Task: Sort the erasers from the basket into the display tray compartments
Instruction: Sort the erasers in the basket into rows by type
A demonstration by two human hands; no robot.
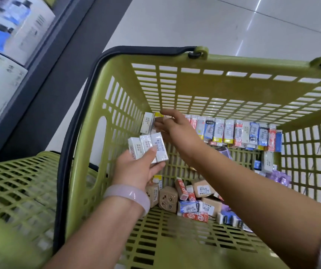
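A green slotted basket (pixel 204 90) holds many boxed erasers. My left hand (pixel 138 169) grips a fan of three white boxed erasers (pixel 149 147) above the basket's left side. My right hand (pixel 173 129) reaches to the far left corner and pinches white and yellow-edged erasers (pixel 149 123) standing there. A row of upright erasers (pixel 239 133) in white, red and blue wrappers lines the far wall. Loose erasers and tan boxes (pixel 196 200) lie on the basket floor under my right forearm. No display tray is in view.
A second green basket (pixel 17 193) sits at the lower left. The black handle (pixel 74 136) of the main basket arches along its left rim. A dark shelf unit with blurred boxes (pixel 6 45) stands at the upper left. Pale tiled floor lies beyond.
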